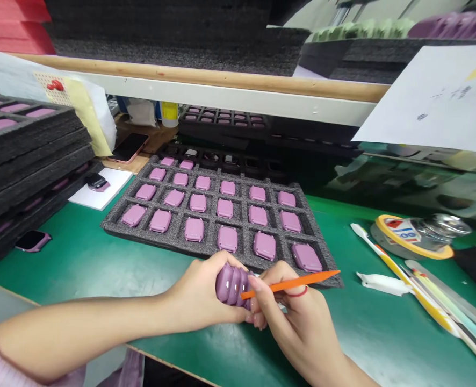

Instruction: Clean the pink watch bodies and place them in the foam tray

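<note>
My left hand (209,290) is closed around a short row of purple watch cases (232,285), held together side by side above the green bench. In my right hand (290,312) is an orange pointed stick (294,282), its left end close to the cases; fingertips of this hand also reach the right end of the row. Just beyond both hands lies a dark grey foam tray (206,251), its compartments holding many purple watch cases (193,229). The right end of the held row is partly hidden by my fingers.
Stacked foam trays (32,145) stand at the left, with a dark-screened watch (33,241) beside them. To the right lie a toothbrush (415,285), a white tube (385,284) and a roll of tape (403,242) around a metal-topped bottle. A wood-edged shelf (222,80) overhangs the back.
</note>
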Action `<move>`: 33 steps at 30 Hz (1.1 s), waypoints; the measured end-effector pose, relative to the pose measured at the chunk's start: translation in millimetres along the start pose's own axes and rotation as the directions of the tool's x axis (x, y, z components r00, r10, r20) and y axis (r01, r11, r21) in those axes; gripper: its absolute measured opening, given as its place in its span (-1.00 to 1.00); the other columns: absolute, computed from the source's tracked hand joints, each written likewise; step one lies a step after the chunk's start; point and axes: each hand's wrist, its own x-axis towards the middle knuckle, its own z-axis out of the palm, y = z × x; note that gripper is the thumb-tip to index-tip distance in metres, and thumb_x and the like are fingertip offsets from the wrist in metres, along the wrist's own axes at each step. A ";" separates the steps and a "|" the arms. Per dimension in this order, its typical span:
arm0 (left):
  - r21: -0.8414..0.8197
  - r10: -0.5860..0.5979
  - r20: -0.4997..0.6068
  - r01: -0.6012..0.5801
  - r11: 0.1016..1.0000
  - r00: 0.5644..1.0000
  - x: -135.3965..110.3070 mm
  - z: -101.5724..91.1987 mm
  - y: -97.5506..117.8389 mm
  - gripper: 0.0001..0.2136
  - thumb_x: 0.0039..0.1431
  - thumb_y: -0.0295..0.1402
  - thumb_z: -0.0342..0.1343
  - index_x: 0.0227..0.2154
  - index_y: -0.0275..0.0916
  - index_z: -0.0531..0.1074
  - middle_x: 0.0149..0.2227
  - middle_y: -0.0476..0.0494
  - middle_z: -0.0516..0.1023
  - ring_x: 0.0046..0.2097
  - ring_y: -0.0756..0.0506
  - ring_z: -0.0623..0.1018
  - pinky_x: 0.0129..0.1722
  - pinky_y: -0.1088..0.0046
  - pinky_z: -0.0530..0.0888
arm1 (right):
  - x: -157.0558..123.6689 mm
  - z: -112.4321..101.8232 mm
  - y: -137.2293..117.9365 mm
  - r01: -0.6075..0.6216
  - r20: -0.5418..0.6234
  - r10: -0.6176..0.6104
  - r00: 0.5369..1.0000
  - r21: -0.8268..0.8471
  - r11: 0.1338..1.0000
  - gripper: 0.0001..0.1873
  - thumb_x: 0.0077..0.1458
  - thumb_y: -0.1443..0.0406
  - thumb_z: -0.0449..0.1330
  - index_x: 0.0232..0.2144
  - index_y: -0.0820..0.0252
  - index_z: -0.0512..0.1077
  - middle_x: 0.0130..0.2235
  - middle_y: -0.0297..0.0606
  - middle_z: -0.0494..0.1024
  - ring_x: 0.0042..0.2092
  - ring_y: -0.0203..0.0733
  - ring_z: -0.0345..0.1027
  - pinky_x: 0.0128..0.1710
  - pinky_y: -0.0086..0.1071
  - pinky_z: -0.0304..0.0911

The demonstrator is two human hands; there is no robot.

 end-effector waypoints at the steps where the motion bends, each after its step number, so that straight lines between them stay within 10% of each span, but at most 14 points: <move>1: 0.005 0.007 -0.003 -0.007 1.000 1.000 0.1 -0.2 -0.3 -0.50 -0.21 -0.31 0.46 -0.16 -0.16 0.41 -0.21 0.00 0.65 -0.22 -0.11 0.61 -0.27 0.43 0.48 | -1.0 -1.4 1.0 0.020 0.007 -0.021 1.000 0.006 1.000 -0.77 0.35 0.39 0.06 -0.39 0.07 0.28 -0.55 -0.54 0.40 -0.63 -0.43 0.39 -0.59 -0.60 0.32; 33: -0.026 -0.008 0.031 0.009 1.000 0.999 1.7 -2.6 4.2 -0.49 -0.22 -0.33 0.48 -0.18 -0.19 0.40 -0.23 -0.04 0.60 -0.22 -0.11 0.55 -0.21 0.38 0.46 | -4.2 -4.1 13.3 0.071 0.057 -0.082 0.995 0.182 0.981 -0.79 0.41 0.29 0.01 -0.35 0.06 0.25 -0.49 -0.41 0.39 -0.46 -0.29 0.41 -0.49 -0.45 0.35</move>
